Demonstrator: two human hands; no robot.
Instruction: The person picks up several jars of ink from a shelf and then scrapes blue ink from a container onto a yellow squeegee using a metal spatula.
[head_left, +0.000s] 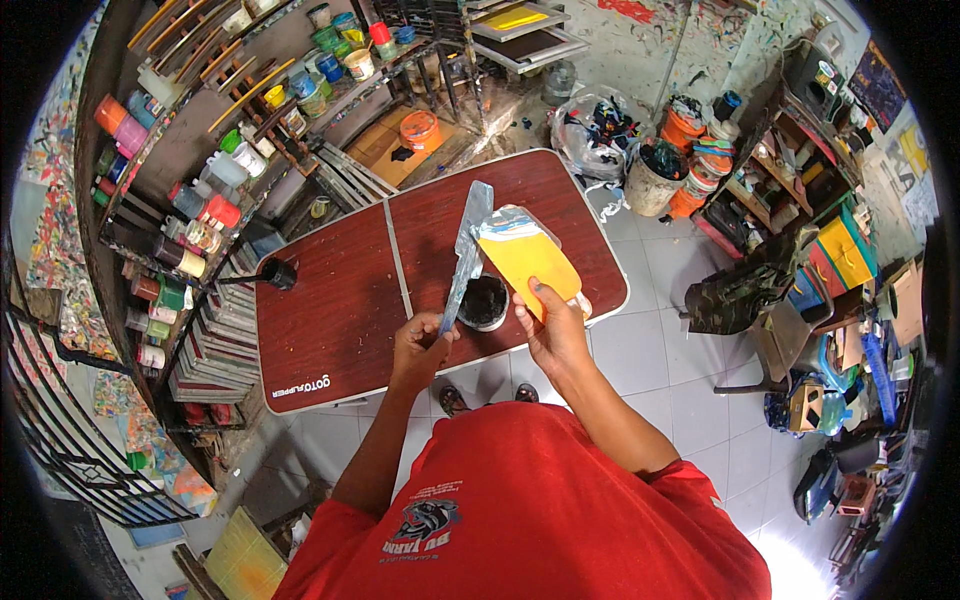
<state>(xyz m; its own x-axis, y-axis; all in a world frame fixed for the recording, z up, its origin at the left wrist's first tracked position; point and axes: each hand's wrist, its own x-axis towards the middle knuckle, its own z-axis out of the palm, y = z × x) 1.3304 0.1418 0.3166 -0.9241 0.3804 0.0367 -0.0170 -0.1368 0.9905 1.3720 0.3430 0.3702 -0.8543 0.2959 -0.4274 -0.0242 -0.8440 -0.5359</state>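
My left hand (422, 351) grips the lower end of a long, flat, paint-stained grey scraper-like tool (472, 229), which points away from me. In my right hand (555, 330) is a yellow plastic piece (531, 259) with rounded corners and a paler, partly see-through far end; I cannot tell exactly what it is. The tool's broad part meets or overlaps that far end. Below them, a round tub (483, 302) with dark contents stands on the red-brown folding table (337, 300), partly hidden by the tool.
A black pot with a handle (279, 274) sits at the table's left end. Shelves of paint jars (225, 210) and stacked frames (214, 352) line the left. Beyond the table are a filled plastic bag (596, 131) and buckets (655, 180). A chair (780, 341) stands right.
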